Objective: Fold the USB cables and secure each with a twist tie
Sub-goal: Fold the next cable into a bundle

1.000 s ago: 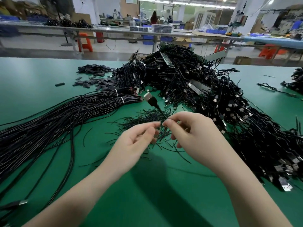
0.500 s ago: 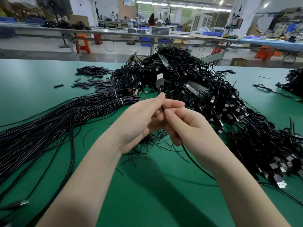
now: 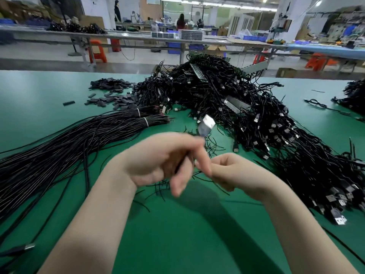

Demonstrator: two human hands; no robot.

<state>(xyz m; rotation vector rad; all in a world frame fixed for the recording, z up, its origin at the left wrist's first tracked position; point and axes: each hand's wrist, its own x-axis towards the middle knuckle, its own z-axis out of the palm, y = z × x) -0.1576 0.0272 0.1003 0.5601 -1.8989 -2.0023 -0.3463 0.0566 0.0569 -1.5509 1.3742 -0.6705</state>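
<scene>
My left hand (image 3: 164, 161) grips a black USB cable, and its blurred silver plug (image 3: 206, 124) sticks up past my fingertips. My right hand (image 3: 231, 171) is close against it, fingers curled, pinching a thin black strand that runs between the two hands; whether that strand is the cable or a twist tie I cannot tell. Loose black twist ties (image 3: 213, 143) lie scattered on the green table (image 3: 177, 234) beneath and beyond my hands. Most of the held cable is hidden by my fingers.
A long bundle of straight black cables (image 3: 59, 147), bound with two white ties, fans out at the left. A big tangled heap of USB cables (image 3: 246, 107) fills the middle and right. Small dark sleeves (image 3: 112, 95) lie at the back left. Another cable pile (image 3: 355, 95) is at the far right.
Both hands have come together and dropped lower over the table. The plug now points up and right, blurred by motion, and my left hand has turned over the cable.
</scene>
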